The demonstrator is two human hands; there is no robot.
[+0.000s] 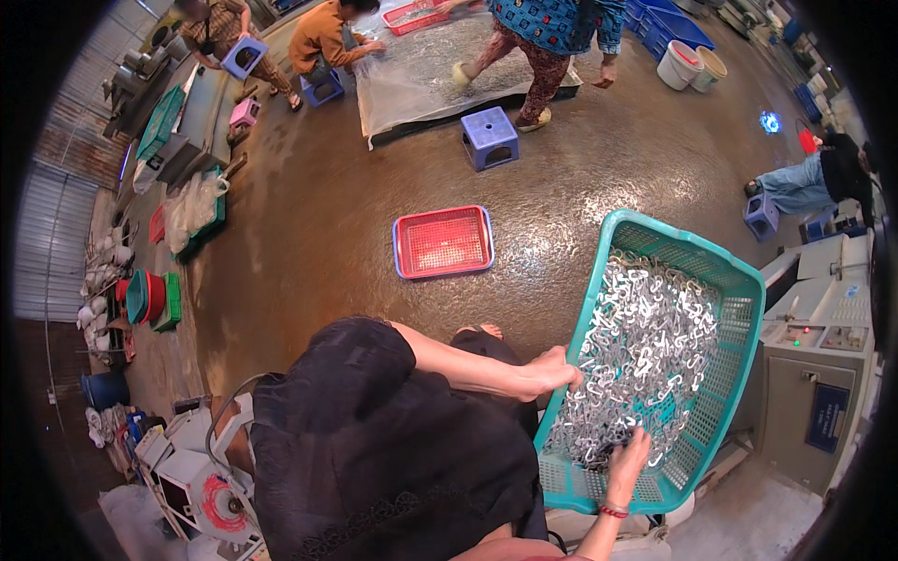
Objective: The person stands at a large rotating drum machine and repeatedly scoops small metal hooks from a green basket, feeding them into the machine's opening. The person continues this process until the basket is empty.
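Observation:
A large teal plastic basket (744,374) with slotted walls stands at my right, tilted in view. Small silvery metal hooks (645,327), S-shaped or clip-like, are heaped in it. My left hand (552,373) is closed over the basket's near left rim. Inside the basket, at its near end, my right hand (630,460) reaches down to the edge of the heap with its fingers curled. Something small and dark shows at those fingertips; its kind cannot be made out. A red band circles my right wrist.
A red basket (444,243) lies on the wet floor ahead, with a blue stool (489,137) beyond it. Several people are around a sheet (402,98) covered with small pieces. A grey machine cabinet (804,411) stands at the right, another machine (201,486) at the lower left.

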